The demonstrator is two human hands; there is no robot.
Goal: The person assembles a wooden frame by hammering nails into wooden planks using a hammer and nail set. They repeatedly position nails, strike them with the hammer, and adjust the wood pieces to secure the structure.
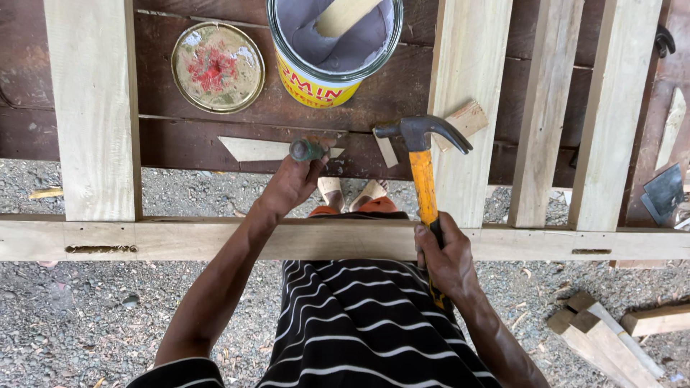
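My right hand (444,253) grips the yellow handle of a claw hammer (422,154), whose dark steel head is raised just past the long horizontal wooden rail (215,241). My left hand (291,183) reaches beyond the rail and holds a small dark round-topped tool (305,150), with its lower part hidden by my fingers. Several pale upright slats, such as the wide slat (97,108) at the left, meet the rail.
An open paint can (332,43) with grey paint and a stir stick stands on dark boards, its round lid (218,67) beside it. Wood offcuts (607,338) lie on the gravel at right. My bare feet (352,192) show beyond the rail.
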